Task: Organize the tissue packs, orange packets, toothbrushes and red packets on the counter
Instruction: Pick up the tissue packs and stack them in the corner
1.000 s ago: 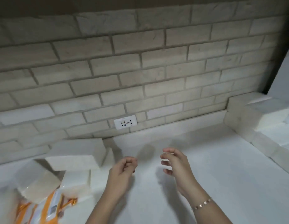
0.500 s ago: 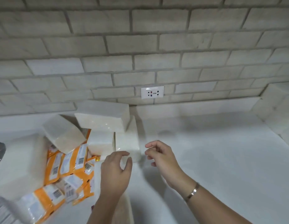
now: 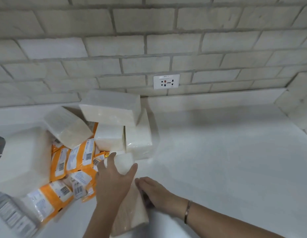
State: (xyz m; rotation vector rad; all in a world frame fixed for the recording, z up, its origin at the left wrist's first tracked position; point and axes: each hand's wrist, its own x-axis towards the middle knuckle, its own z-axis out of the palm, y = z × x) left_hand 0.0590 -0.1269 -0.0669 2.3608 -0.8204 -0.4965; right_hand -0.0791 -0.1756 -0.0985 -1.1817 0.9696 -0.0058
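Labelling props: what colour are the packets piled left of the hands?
The packets are orange with white barcoded labels; head view.

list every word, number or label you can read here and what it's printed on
No text here can be read well enough to quote.
wall socket: a small label along its top edge, too blurred to read.
orange packets: white labels with barcodes and fine print, too small to read.
grey packet at lower left: lines of print, blurred.
tissue packs: no print visible.

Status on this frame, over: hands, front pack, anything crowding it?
Both open: left hand spread over the near tissue pack, right hand flat along its right side. To its left, orange packets crowd in; stacked tissue packs just behind.
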